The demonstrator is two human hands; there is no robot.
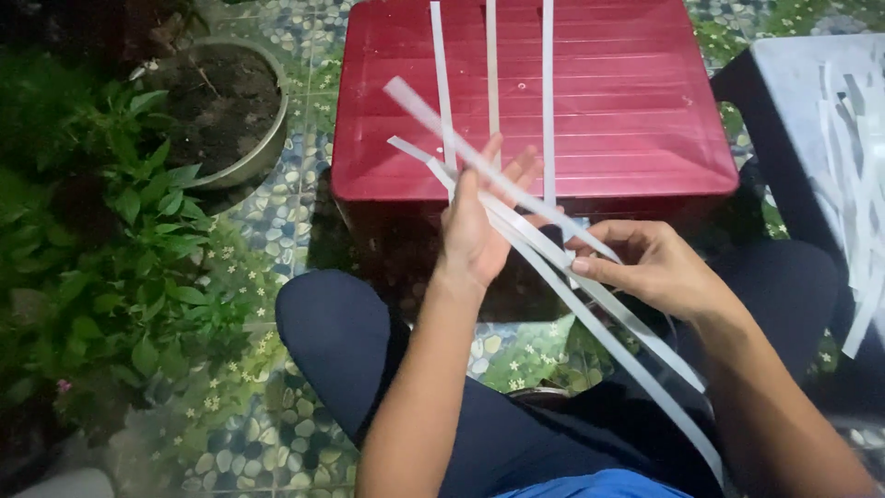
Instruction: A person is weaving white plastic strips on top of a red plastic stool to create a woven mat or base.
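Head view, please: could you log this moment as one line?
left hand: holds white strips | right hand: pinches same strips | three loose strips: on red plastic stool | strip pile: right

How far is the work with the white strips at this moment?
Done: three white strips lie side by side on the red box. In hand: the left hand and right hand hold several long strips that cross each other. Left: a loose pile of strips waits on the grey surface to the right.

Long white strips (553, 267) — crossed, slanting
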